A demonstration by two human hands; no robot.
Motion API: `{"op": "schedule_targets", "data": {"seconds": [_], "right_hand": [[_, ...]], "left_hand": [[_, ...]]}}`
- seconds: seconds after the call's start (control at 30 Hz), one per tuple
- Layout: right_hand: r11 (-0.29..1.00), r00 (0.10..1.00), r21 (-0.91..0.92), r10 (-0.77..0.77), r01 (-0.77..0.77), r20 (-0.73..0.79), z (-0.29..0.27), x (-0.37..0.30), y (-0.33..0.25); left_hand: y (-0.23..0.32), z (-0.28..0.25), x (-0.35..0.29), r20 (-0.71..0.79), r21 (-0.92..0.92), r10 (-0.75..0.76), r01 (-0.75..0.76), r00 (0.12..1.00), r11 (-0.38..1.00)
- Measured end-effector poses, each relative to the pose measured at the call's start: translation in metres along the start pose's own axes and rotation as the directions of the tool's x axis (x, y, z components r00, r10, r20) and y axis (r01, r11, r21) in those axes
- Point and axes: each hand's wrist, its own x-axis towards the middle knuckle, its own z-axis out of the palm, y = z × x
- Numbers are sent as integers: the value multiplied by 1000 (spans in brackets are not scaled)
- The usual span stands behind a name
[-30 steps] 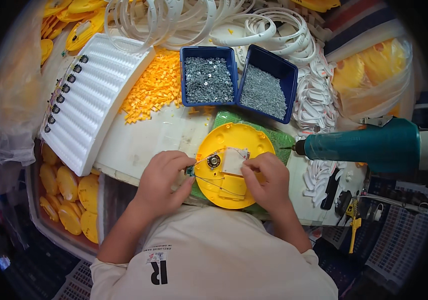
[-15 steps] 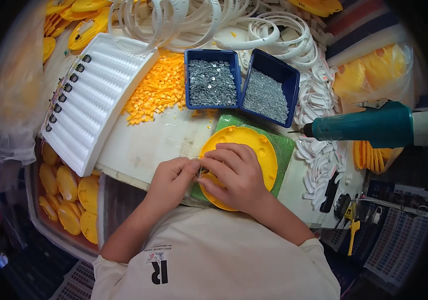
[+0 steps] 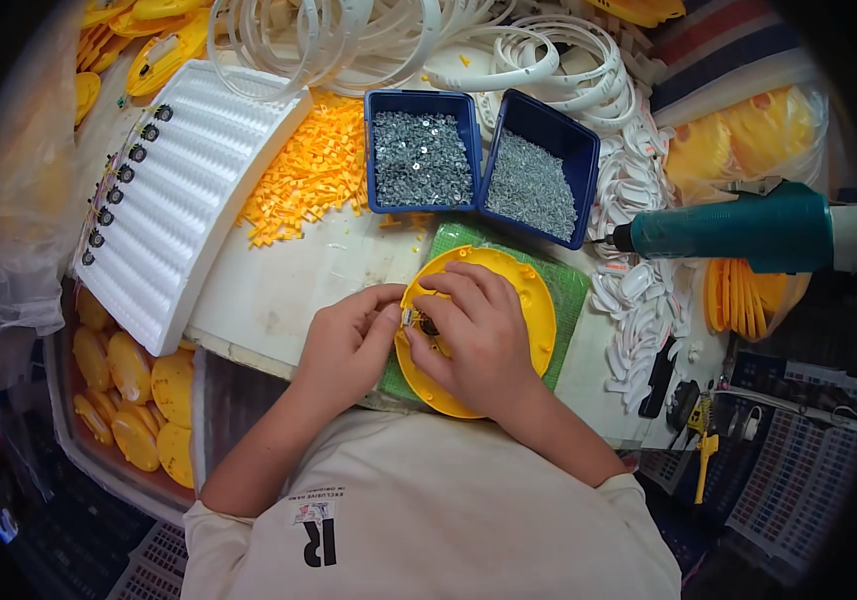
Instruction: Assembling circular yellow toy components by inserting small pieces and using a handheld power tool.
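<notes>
A round yellow plastic cover (image 3: 537,312), hollow side up, lies on a green mat (image 3: 573,300) in front of me. At its left rim my left hand (image 3: 351,342) pinches a small pale part (image 3: 410,317) between thumb and fingers. My right hand (image 3: 484,340) reaches over the cover, its fingers curled round a small dark round part (image 3: 429,326) inside it. The right fingers partly hide that part, and its exact kind is unclear. Both hands work close together, fingertips nearly touching.
Two blue bins (image 3: 420,208) of small metal pieces stand beyond the mat. Orange clips (image 3: 314,170) and a white foam tray (image 3: 189,190) with dark round parts lie left. A teal electric screwdriver (image 3: 734,228) juts in from the right above white pieces (image 3: 639,300).
My left fingers have shifted slightly and spread, so the small pale part and the dark round part now show between my hands. My right hand has barely moved.
</notes>
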Motion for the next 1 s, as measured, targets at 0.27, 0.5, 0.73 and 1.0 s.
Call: {"op": "schedule_targets", "data": {"seconds": [0.27, 0.5, 0.73, 1.0], "right_hand": [[996, 999, 89, 25, -28, 37, -26, -19, 15], [994, 995, 26, 102, -102, 17, -45, -64, 41], [993, 994, -59, 99, -102, -54, -33, -70, 44], [985, 991, -133, 95, -107, -92, -33, -73, 43]], "left_hand": [[10, 5, -5, 92, 228, -36, 14, 995, 973], [16, 12, 6, 158, 512, 553, -547, 818, 662], [20, 6, 20, 490, 549, 557, -734, 670, 400], [20, 7, 22, 513, 567, 518, -723, 685, 396]]}}
